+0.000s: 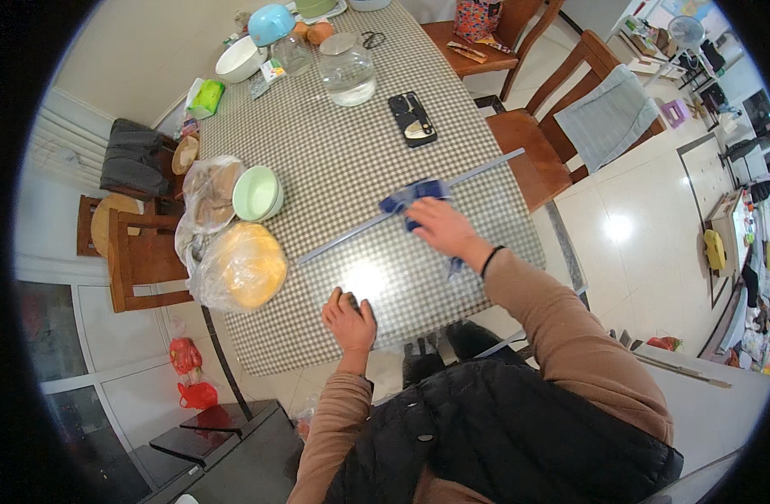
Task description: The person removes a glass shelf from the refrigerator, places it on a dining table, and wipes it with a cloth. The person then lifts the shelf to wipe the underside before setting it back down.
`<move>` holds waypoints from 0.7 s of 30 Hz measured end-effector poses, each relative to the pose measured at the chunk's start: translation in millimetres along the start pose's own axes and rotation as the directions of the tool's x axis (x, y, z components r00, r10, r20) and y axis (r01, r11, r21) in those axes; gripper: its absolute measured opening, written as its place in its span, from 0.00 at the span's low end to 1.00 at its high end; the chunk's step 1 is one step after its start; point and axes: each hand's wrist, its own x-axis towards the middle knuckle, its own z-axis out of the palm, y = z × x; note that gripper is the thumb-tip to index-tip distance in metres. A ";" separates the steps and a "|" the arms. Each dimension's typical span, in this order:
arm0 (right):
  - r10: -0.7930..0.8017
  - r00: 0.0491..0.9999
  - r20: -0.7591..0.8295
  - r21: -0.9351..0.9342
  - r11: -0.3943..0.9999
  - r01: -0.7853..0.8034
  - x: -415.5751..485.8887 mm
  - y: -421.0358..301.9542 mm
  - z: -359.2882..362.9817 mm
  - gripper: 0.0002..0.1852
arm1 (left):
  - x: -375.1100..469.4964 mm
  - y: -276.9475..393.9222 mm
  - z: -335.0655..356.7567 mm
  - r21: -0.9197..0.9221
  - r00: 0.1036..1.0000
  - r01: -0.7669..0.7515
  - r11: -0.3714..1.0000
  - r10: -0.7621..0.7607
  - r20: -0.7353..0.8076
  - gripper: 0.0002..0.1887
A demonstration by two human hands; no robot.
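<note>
My right hand (444, 228) lies with its fingers on a dark blue cloth (416, 194), which is bunched over a long, thin grey strip (344, 238). The strip runs slantwise across the checked tablecloth (322, 157). Whether the fingers grip the cloth or only press on it cannot be told. Near the table's front edge my left hand (350, 321) rests on the glossy, see-through covering, fingers slightly bent and nothing seen in them. To its upper left sits a yellow round thing in a clear plastic bag (255, 268). Part of the blue cloth is hidden under my right hand.
Nested pale green bowls (257, 192) and a bagged brown item (214, 189) stand at the left. Farther back are a glass jar of clear liquid (348, 72), a black case (412, 120), scissors (373, 40) and a white bowl (240, 60). A wooden chair (530, 151) touches the right side.
</note>
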 end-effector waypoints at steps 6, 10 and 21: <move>0.271 0.902 -0.336 0.007 0.959 -0.285 -57.2 133.6 -35.6 0.21 | 4.2 1.3 -0.6 0.000 0.999 0.022 1.000 -0.022 0.039 0.20; 0.557 0.713 -0.426 0.035 0.797 -0.603 -75.7 205.0 -61.9 0.19 | 4.0 -0.4 0.5 0.001 1.000 0.010 1.000 -0.010 0.023 0.20; 0.431 0.667 -0.607 0.384 0.895 -0.229 -12.3 102.5 -77.3 0.15 | 3.2 3.2 0.9 -0.011 0.997 0.056 0.998 -0.055 0.047 0.20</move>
